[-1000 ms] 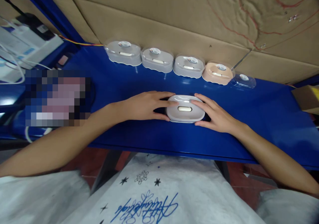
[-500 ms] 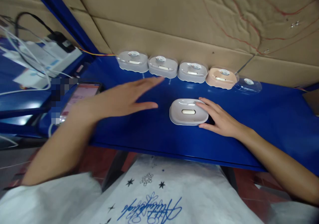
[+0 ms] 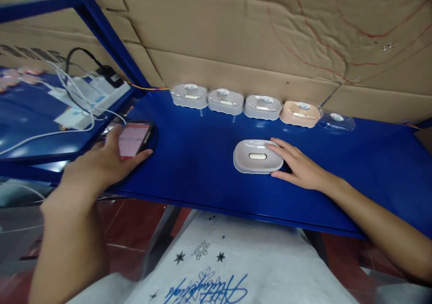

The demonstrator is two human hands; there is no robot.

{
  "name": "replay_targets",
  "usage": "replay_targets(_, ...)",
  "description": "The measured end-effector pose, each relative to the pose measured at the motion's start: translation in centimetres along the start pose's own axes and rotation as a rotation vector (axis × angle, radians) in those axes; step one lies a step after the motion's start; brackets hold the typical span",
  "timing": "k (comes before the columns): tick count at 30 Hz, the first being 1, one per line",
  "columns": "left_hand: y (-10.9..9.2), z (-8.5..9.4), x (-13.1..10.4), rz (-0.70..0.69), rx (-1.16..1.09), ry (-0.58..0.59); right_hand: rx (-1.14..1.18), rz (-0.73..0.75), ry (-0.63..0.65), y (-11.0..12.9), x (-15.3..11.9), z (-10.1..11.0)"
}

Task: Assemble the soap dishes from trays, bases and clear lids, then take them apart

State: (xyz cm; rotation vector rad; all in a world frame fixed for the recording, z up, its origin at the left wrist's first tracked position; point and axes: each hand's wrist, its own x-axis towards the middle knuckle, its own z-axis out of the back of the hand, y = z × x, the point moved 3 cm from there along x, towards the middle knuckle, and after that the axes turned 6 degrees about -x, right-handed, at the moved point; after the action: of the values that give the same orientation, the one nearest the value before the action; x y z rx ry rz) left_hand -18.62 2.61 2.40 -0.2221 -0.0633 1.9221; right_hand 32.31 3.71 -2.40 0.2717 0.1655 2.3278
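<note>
A pale grey oval soap dish [image 3: 243, 153] with a small cream bar-shaped insert [image 3: 258, 156] in its middle rests on the blue table. My right hand [image 3: 299, 166] grips its right end, fingertips over the far rim and thumb at the near side. Far to the left, my left hand [image 3: 101, 162] is at a phone [image 3: 133, 139] with a lit screen, thumb stretched along its near edge and index finger by its left side. Those fingers are spread; the rest are partly hidden.
Along the cardboard wall [image 3: 216, 34] stand several lidded dishes, grey ones [image 3: 225, 102] and a peach one [image 3: 299, 114]. A loose clear lid [image 3: 337, 123] lies at their right. A white power strip [image 3: 104, 97] with cables sits at the left, near a blue metal post [image 3: 111, 38].
My left hand has moved left from the middle of the table to the phone. My right hand stays at the soap dish. The view has shifted slightly.
</note>
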Motion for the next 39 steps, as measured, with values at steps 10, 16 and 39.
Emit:
replay_targets(10, -2.5, 0.8, -0.7, 0.119, 0.053, -0.112, 0.012, -0.007, -0.002, 0.1, 0.1, 0.1)
replay_targets(16, -7.1, -0.7, -2.6, -0.077, 0.020, -0.106, 0.013, 0.001, -0.004, 0.1, 0.1, 0.1)
replay_targets(39, -11.1, -1.7, -3.6, -0.186, 0.154, -0.183, 0.039, -0.016, -0.042, 0.1, 0.0, 0.1)
